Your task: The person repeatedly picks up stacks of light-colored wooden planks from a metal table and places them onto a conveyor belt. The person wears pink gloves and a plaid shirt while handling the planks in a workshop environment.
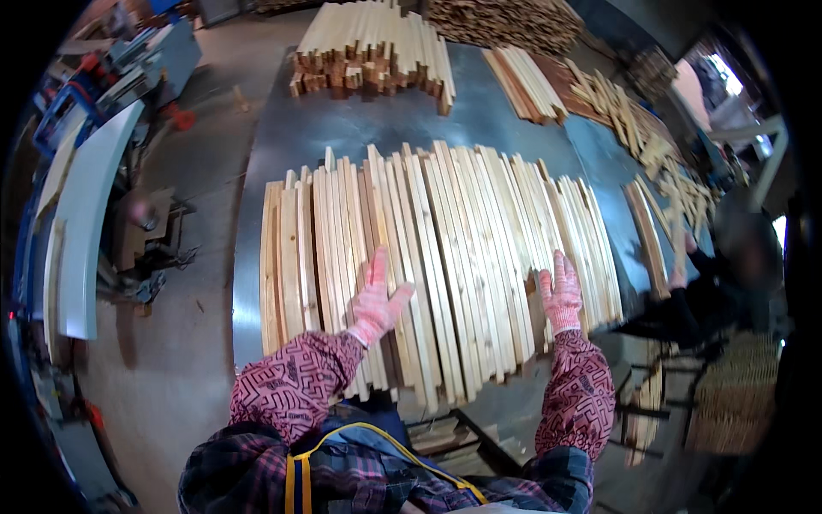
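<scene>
A wide row of pale wooden strips point(467, 257) lies side by side on a metal-topped table point(342, 128), their near ends uneven along the front edge. My left hand point(378, 301), in a pink and white glove, rests on the strips left of the middle, fingers stretched out and thumb apart. Farther right, my right hand point(562, 295) lies on the strips in a matching glove, its fingers extended toward the far side. Neither palm shows, and no strip is gripped. Patterned pink sleeve covers reach up both forearms.
Stacked strips point(372, 51) stand at the table's far end, with a smaller bundle point(527, 86) beside them. Loose offcuts point(616, 107) lie at the far right. Another person point(728, 274) handles wood on the right. A machine with a white panel point(94, 231) stands left.
</scene>
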A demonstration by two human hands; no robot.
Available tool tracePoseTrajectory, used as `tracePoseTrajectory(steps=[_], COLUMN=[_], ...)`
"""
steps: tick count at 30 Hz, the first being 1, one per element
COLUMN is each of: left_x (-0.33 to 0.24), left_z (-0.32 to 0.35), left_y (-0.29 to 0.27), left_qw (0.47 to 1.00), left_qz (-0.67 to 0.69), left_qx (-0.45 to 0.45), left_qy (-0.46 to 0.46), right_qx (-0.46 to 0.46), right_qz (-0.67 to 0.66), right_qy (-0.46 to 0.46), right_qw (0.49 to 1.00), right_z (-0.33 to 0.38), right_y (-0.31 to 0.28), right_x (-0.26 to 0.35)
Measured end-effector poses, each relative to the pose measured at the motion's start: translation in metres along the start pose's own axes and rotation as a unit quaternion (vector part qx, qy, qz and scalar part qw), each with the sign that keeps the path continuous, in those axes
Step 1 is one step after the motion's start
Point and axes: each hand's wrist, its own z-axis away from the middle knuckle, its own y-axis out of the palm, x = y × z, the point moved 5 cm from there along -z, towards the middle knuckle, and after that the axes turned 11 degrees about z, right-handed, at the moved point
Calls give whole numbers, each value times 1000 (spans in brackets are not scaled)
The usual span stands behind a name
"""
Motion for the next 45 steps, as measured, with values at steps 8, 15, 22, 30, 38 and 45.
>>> tracePoseTrajectory(steps=[8, 15, 22, 30, 38, 45], left_x=[7, 17, 7, 3, 27, 108], left_z=[-8, -27, 32, 97, 232, 232], left_y=[45, 28, -37, -174, -478, -543], left_qw=[935, 827, 838, 865, 871, 749], left_qz=[327, 540, 519, 497, 477, 601], left_qx=[-138, 20, 33, 72, -77, -254], left_qy=[19, -153, -166, -21, 88, 112], right_qx=[68, 146, 299, 317, 381, 505], right_qz=[-485, -633, -575, -757, -703, -689], right_qy=[73, 151, 245, 243, 47, -77], right_qw=[869, 745, 721, 517, 599, 515], right_z=[-34, -24, 59, 153, 174, 117], right_y=[69, 74, -2, -150, -161, -100], right_x=[34, 54, 125, 340, 571, 704])
